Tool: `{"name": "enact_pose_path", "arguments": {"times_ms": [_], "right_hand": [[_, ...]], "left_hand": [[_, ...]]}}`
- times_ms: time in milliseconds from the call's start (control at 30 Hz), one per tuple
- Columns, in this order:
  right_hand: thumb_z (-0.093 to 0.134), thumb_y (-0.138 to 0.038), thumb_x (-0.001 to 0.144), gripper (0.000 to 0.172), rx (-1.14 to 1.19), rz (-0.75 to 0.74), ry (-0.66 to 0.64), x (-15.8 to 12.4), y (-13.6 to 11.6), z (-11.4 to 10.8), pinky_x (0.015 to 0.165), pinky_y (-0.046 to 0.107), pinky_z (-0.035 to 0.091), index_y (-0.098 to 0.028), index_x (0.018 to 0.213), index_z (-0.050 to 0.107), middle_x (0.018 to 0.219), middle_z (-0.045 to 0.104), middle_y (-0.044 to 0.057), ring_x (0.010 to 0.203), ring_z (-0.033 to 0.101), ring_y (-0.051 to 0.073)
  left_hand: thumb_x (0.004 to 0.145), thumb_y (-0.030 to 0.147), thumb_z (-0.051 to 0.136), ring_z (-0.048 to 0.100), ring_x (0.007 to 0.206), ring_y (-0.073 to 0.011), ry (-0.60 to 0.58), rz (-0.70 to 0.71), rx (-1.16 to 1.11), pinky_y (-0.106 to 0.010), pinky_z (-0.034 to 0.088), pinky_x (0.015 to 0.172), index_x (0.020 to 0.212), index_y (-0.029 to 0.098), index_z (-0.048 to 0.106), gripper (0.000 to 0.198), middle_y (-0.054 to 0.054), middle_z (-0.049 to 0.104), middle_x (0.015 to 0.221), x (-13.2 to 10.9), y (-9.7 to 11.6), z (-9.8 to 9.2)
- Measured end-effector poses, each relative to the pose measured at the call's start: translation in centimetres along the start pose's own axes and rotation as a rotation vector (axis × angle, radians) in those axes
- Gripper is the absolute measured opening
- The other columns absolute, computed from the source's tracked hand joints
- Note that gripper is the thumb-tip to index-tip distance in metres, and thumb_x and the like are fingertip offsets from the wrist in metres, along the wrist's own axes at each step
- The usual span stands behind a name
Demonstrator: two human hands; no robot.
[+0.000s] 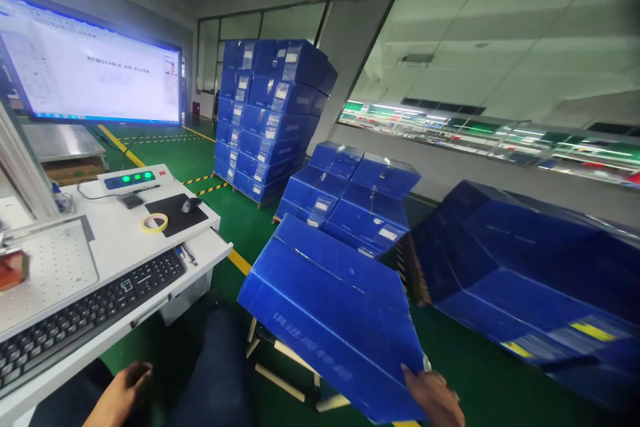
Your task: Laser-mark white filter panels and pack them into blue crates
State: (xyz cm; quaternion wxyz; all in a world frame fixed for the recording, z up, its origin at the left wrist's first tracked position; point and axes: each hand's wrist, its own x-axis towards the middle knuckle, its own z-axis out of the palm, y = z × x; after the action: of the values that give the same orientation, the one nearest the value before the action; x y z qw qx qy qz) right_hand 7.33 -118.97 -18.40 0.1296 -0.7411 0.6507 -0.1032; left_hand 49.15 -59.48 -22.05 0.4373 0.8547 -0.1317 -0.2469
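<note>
A large closed blue box (330,313) rests tilted in the view on a light-framed stand (280,380), right of my legs. My right hand (434,395) touches the box's right end, its thumb on the top face and its fingers round the edge. Over my lap, below the keyboard (95,313), is my left hand (127,390); its fingers are curled and blurred, and whether they hold anything does not show.
On the white desk (115,213) are yellow tape (154,223), a mouse (191,205) and a perforated plate (55,267). A monitor (95,67) stands above. Stacked blue boxes (270,120) stand behind; more boxes (540,267) are at right.
</note>
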Motion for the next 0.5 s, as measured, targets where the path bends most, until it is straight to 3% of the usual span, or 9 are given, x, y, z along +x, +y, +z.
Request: {"name": "enact_pose_path", "arguments": {"times_ms": [133, 267, 400, 500], "right_hand": [[0.045, -0.063, 0.096, 0.059, -0.039, 0.154, -0.073, -0.5, -1.0, -0.2, 0.088, 0.072, 0.061, -0.019, 0.117, 0.079, 0.129, 0.072, 0.034, 0.131, 0.068, 0.053], [0.036, -0.056, 0.108, 0.070, -0.049, 0.268, -0.132, -1.3, -2.1, -0.7, 0.104, 0.060, 0.061, -0.002, 0.140, 0.067, 0.139, 0.066, 0.039, 0.136, 0.067, 0.047], [0.039, -0.052, 0.110, 0.069, -0.027, 0.293, -0.156, -1.2, -2.8, -0.5, 0.117, 0.055, 0.053, 0.002, 0.147, 0.059, 0.148, 0.061, 0.037, 0.149, 0.057, 0.045], [0.042, -0.056, 0.111, 0.072, 0.000, 0.307, -0.137, 0.2, -2.2, -0.2, 0.122, 0.053, 0.047, 0.003, 0.150, 0.054, 0.150, 0.058, 0.036, 0.151, 0.054, 0.041]], "left_hand": [[0.070, 0.093, 0.061, 0.076, 0.094, -0.0344, -0.076, 0.035, 0.006, -0.039, 0.064, 0.079, 0.101, 0.026, 0.075, 0.076, -0.005, 0.075, 0.086, 0.8, -0.8, 2.0], [0.078, 0.090, 0.054, 0.075, 0.091, -0.0328, -0.212, 0.120, 0.108, -0.038, 0.063, 0.084, 0.109, 0.016, 0.076, 0.083, -0.012, 0.079, 0.096, 2.5, -2.7, 3.5], [0.087, 0.079, 0.049, 0.077, 0.117, -0.0372, -0.271, 0.167, 0.203, -0.040, 0.060, 0.106, 0.131, 0.012, 0.074, 0.084, -0.018, 0.080, 0.124, 4.5, -4.5, 4.3], [0.085, 0.075, 0.053, 0.069, 0.137, -0.0398, -0.257, 0.172, 0.305, -0.042, 0.053, 0.121, 0.132, 0.012, 0.076, 0.082, -0.019, 0.076, 0.142, 5.5, -6.3, 3.7]]}}
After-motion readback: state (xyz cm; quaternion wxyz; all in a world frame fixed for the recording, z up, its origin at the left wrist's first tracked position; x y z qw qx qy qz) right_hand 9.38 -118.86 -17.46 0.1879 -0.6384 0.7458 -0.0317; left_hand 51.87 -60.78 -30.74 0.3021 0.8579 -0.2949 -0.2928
